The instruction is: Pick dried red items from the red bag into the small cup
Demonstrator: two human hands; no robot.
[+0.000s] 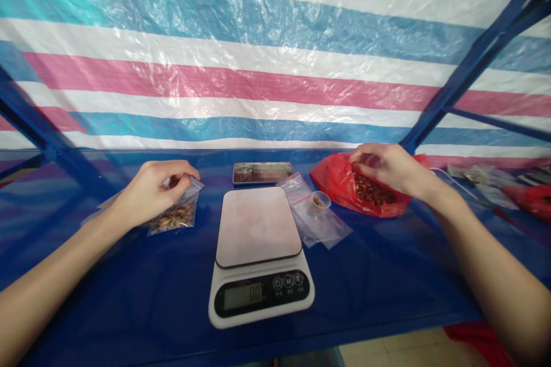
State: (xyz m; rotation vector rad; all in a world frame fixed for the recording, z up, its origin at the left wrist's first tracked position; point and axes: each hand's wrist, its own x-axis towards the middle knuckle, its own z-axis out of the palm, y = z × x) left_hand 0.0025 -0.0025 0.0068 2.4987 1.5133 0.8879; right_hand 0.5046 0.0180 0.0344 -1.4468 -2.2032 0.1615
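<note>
Digital kitchen scale (260,256) sits centre on the blue tabletop (387,275), platform bare, display lit. Behind it lies a phone (263,172), flat, screen up; just right of the scale, empty clear zip bags (314,221) lie overlapped with a small plastic cup (321,200) resting on them. Striped pink-blue-white tarp (258,69) hangs behind, crossed by blue frame struts (469,63); more packets (486,178) at far right, too blurred to identify.

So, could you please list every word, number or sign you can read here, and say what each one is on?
"00": grey display of the white digital kitchen scale; any other digits are too faint to read.
"M": middle round button on the scale's black panel; the symbols on the two buttons beside it are too small to read.
Flat dark phone behind the scale: screen blurred, unreadable.
</note>
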